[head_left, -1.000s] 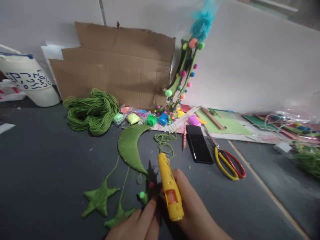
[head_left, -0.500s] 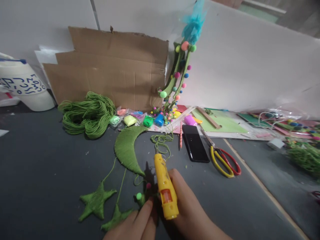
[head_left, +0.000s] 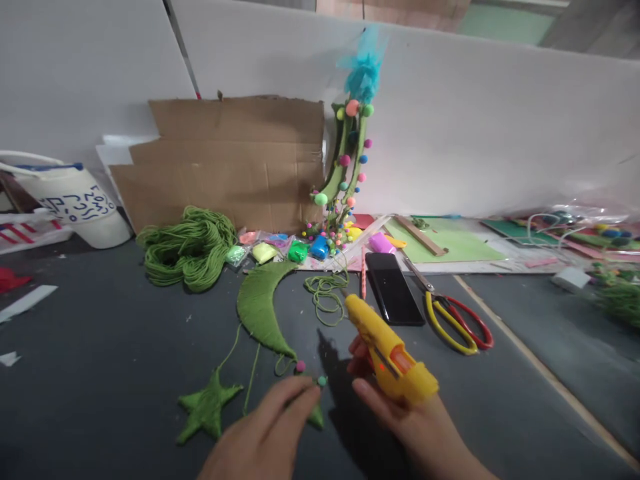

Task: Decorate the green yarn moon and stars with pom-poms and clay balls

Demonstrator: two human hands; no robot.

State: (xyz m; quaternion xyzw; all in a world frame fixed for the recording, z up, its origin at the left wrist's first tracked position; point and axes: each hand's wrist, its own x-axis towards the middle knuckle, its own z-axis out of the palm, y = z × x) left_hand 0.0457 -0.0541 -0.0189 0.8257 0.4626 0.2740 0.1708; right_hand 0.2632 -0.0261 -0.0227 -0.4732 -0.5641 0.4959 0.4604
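Note:
A yellow glue gun [head_left: 390,350] is gripped in my right hand [head_left: 400,413], its nozzle pointing up and left. My left hand [head_left: 265,427] lies over a green star [head_left: 316,415] that carries small pompoms; its fingers are pressed together on it and cover most of it. A pink pompom [head_left: 300,366] and a teal one [head_left: 322,381] show just beyond the fingertips. The green yarn-wrapped crescent [head_left: 260,308] rests flat above my left hand, with strings leading down. One string reaches another green star [head_left: 207,405] on the left.
Scissors [head_left: 457,323], a black phone [head_left: 394,287] and loose green cord [head_left: 326,297] lie beyond my right hand. Behind are a green yarn bundle [head_left: 190,250], clay packets, cardboard [head_left: 225,167] and a hanging pompom decoration [head_left: 345,160]. A white bucket [head_left: 85,207] stands at left.
My right hand has moved the glue gun right, away from my left hand, and tilted it. My left hand has shifted over the pompom star. The camera view has shifted slightly.

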